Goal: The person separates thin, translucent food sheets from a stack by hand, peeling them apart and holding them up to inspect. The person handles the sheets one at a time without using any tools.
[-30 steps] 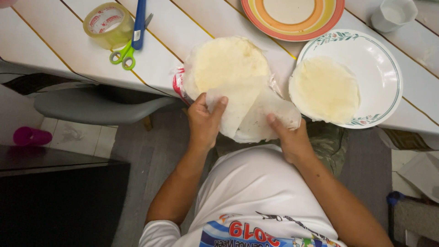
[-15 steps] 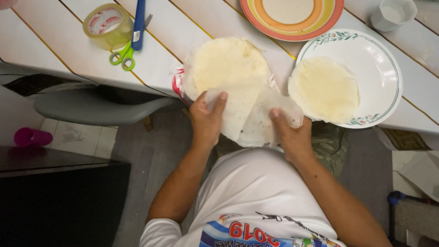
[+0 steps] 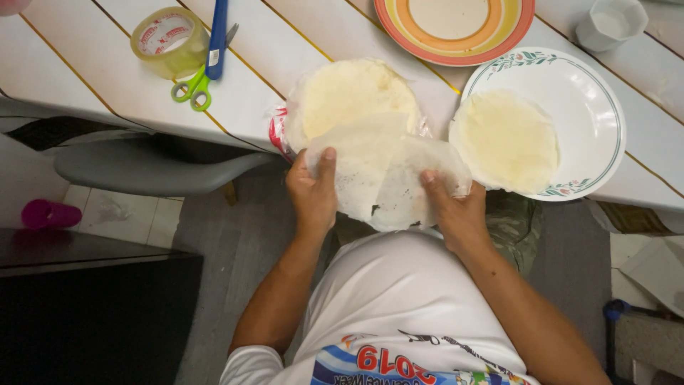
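Note:
My left hand (image 3: 313, 192) and my right hand (image 3: 456, 210) both pinch a thin, pale sheet of paper-like wrapper (image 3: 385, 178) just off the near edge of the white table (image 3: 107, 85). The sheet looks partly split or folded between the hands. Behind it lies a stack of round pale flatbreads (image 3: 353, 96) in a clear plastic bag. To the right, a single flatbread (image 3: 507, 139) rests on a white plate with a floral rim (image 3: 598, 107).
An orange striped plate (image 3: 456, 21) sits at the far edge and a white cup (image 3: 609, 21) at the top right. A roll of clear tape (image 3: 167, 39) and green-handled scissors (image 3: 203, 68) lie at left. A grey chair (image 3: 149, 167) stands under the table.
Both hands have pulled the sheet slightly apart and spread it wider; the right hand has shifted a little to the right.

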